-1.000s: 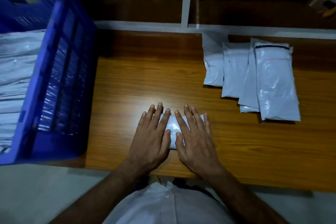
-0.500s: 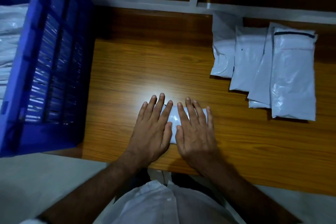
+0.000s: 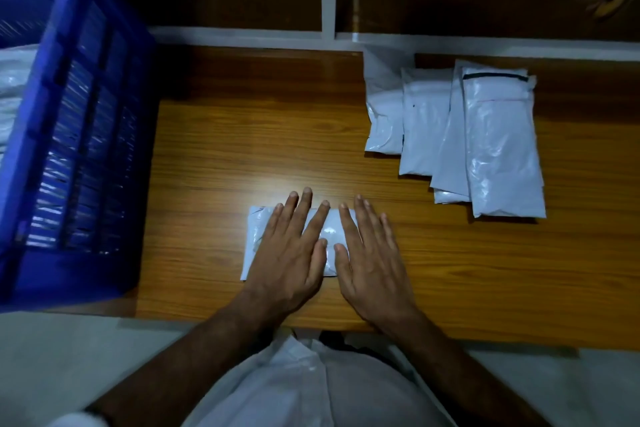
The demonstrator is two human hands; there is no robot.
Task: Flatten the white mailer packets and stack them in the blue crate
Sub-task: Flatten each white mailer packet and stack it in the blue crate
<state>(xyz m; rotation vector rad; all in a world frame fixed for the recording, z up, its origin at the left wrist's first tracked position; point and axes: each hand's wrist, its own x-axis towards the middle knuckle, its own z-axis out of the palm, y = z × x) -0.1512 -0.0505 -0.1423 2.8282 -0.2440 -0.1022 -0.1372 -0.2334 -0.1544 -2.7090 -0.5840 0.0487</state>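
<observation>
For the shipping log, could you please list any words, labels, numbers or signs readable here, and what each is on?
No readable text anywhere in this view.
Packet under both hands: plain white, no print visible.
Waiting packets: unmarked; the rightmost packet bears only a dark strip and a faint line, no lettering.
Blue crate: no label visible; blurred.
</observation>
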